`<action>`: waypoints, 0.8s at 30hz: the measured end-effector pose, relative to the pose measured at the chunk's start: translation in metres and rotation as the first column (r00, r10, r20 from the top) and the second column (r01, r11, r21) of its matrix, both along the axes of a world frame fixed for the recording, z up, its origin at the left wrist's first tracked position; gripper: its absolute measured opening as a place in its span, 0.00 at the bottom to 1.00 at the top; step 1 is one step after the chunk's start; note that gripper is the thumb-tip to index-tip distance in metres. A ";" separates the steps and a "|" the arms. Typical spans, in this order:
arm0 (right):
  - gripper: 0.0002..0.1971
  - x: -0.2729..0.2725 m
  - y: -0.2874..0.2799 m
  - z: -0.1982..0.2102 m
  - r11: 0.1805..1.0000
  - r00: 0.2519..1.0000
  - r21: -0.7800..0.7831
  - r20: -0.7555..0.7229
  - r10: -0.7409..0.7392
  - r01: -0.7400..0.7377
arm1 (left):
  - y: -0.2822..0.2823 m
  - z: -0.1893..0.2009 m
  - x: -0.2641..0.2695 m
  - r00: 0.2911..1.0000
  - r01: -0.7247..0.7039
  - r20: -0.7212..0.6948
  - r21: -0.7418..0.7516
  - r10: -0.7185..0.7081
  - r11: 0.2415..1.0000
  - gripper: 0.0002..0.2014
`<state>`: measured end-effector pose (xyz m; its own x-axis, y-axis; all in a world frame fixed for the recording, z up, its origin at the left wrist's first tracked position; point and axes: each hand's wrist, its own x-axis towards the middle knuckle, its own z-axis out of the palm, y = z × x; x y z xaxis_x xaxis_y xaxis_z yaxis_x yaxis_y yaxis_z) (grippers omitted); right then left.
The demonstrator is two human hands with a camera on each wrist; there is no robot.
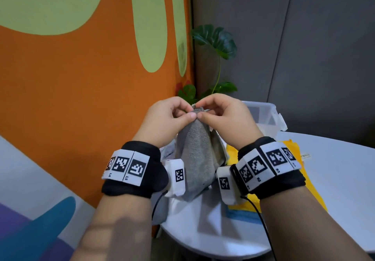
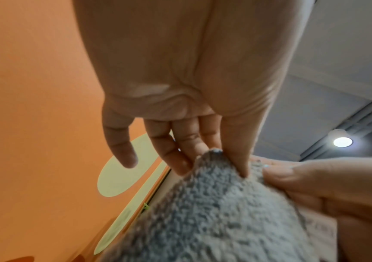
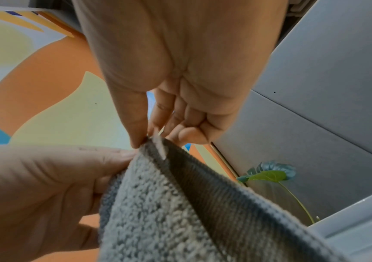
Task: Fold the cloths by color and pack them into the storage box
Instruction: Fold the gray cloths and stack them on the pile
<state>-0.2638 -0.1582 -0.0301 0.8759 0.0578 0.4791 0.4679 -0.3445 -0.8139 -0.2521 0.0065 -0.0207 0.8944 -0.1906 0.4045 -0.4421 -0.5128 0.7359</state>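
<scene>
The grey terry cloth (image 1: pixel 195 155) hangs above the white surface (image 1: pixel 334 175), its top corner pinched by both hands together: left hand (image 1: pixel 165 118) and right hand (image 1: pixel 225 116), thumbs nearly touching. The right wrist view shows its ribbed hem; the head view shows yellow cloths (image 1: pixel 292 155) beneath and the clear storage box (image 1: pixel 263 114) behind, near the surface's far edge.

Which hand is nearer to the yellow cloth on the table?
Right. The right hand is raised above the table, just left of the yellow cloth, pinching the grey cloth. The left hand pinches the same corner, farther left.
</scene>
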 end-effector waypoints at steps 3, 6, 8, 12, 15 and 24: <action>0.11 0.000 -0.002 -0.003 0.997 0.998 0.066 -0.041 0.051 -0.049 | 0.002 -0.004 0.006 0.994 -0.096 0.049 0.003 0.096 0.995 0.03; 0.13 -0.001 -0.002 -0.004 0.996 0.998 0.081 -0.035 0.050 -0.047 | 0.003 -0.006 0.009 0.990 -0.125 0.064 -0.004 0.125 0.992 0.03; 0.13 0.000 -0.001 -0.004 0.994 0.998 0.090 -0.032 0.059 -0.056 | 0.001 -0.006 0.009 0.995 -0.087 0.055 -0.028 0.088 0.996 0.03; 0.13 -0.001 0.000 -0.004 0.992 0.997 0.105 -0.016 0.073 -0.071 | -0.002 -0.006 0.007 0.998 -0.029 0.060 -0.010 0.029 1.000 0.06; 0.10 -0.002 -0.001 -0.004 0.998 1.000 0.057 0.001 0.007 -0.007 | -0.003 -0.002 0.008 0.992 -0.074 0.101 0.002 0.073 0.997 0.04; 0.06 -0.001 -0.004 -0.006 0.957 0.977 -0.204 0.086 -0.194 0.208 | -0.013 0.047 0.011 0.942 -0.077 0.326 -0.018 0.079 0.997 0.05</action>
